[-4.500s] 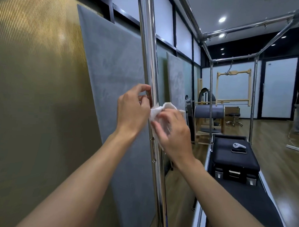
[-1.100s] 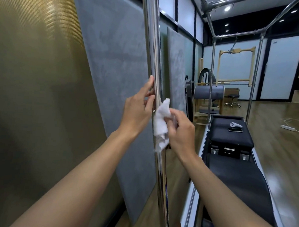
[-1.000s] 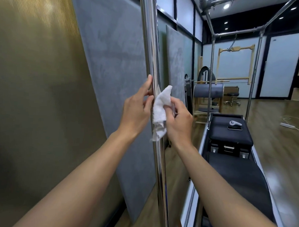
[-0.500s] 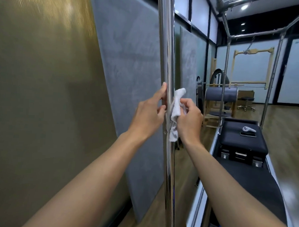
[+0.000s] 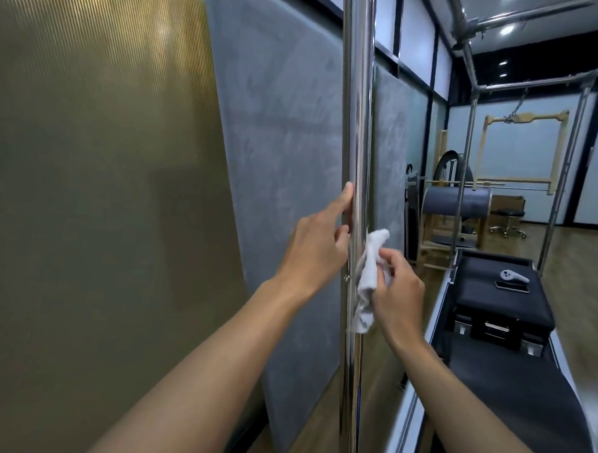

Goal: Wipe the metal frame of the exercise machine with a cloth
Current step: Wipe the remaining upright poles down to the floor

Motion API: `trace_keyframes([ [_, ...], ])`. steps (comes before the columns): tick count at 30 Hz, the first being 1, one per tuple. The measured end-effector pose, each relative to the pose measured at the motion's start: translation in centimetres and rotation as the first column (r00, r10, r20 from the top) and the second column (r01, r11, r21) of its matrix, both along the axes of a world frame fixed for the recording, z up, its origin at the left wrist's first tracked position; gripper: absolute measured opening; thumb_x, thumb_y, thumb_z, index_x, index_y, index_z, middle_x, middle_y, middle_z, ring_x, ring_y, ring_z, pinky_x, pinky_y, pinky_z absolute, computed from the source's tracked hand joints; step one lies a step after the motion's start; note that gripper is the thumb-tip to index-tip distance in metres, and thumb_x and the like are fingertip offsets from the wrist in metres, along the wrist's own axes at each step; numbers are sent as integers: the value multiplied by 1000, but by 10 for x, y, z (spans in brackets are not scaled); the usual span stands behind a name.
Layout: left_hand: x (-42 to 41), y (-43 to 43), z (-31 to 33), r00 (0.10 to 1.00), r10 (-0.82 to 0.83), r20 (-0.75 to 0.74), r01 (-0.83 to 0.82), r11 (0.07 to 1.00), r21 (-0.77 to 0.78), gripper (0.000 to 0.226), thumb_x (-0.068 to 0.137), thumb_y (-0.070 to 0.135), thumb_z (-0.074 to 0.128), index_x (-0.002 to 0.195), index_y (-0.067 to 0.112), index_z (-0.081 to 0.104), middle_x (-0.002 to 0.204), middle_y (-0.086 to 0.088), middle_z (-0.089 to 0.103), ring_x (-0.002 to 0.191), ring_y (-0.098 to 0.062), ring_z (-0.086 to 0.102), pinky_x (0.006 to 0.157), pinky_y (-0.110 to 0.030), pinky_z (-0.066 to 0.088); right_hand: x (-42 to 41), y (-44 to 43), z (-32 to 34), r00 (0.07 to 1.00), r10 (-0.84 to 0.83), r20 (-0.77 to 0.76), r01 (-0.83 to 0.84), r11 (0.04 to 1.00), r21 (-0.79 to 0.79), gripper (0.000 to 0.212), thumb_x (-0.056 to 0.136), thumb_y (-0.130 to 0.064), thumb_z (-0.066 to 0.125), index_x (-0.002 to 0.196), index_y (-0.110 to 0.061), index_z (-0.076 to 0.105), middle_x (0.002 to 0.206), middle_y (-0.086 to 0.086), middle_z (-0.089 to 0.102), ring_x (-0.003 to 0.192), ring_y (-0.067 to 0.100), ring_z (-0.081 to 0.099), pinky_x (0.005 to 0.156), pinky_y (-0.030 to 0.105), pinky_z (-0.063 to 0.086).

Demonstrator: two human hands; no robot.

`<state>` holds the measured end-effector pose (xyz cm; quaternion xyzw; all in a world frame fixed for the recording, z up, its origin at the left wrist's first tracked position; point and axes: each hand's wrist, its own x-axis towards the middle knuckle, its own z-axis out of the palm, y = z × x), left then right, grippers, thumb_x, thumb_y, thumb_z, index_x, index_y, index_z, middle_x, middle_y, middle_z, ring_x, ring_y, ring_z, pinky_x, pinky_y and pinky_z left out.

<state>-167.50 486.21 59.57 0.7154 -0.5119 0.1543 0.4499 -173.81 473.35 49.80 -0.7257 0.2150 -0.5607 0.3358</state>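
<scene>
A shiny vertical metal pole point(image 5: 357, 109) of the exercise machine's frame runs from top to bottom through the middle of the view. My left hand point(image 5: 315, 247) is on the pole's left side, index finger stretched up along it and the other fingers curled by it. A crumpled white cloth point(image 5: 470, 281) hangs against the pole's right side. My right hand point(image 5: 399, 292) grips the cloth and holds it to the pole just below the left hand's level.
Grey padded panels point(image 5: 276, 157) lean on the gold wall point(image 5: 87, 183) close behind the pole. To the right lies the machine's black padded bed point(image 5: 500, 303) with a white controller point(image 5: 513, 276) and a phone point(image 5: 512, 287) on it. More frame bars point(image 5: 464, 185) stand behind.
The cloth and my right hand have slid slightly down the pole over the last second. My left hand stays on the pole with its index finger extended upward.
</scene>
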Motion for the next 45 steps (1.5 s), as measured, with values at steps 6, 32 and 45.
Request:
trace_keyframes([
  [6, 3, -4, -4, 1000, -15, -8, 15, 998, -58, 68, 93, 1, 52, 151, 33, 37, 121, 4, 70, 78, -27, 67, 87, -45, 54, -10, 3, 12, 999, -37, 23, 40, 990, -135, 16, 92, -11, 59, 103, -22, 64, 93, -8, 66, 89, 19, 62, 77, 40, 51],
  [32, 3, 7, -15, 998, -48, -33, 49, 999, 21, 74, 94, 3, 51, 152, 43, 28, 128, 5, 67, 72, -19, 69, 87, -27, 52, -12, 30, -8, 989, -54, 139, 95, 946, -311, 22, 82, -1, 75, 101, -13, 73, 100, -1, 62, 91, 13, 61, 77, 26, 52],
  [45, 4, 4, -24, 997, 12, 77, -18, 997, 81, 82, 90, 1, 52, 156, 37, 19, 110, -20, 70, 75, -28, 67, 84, -48, 53, -18, 26, -22, 991, -79, 104, 98, 977, -191, 26, 85, -1, 70, 107, -15, 73, 103, -12, 65, 97, 21, 60, 83, 42, 54],
])
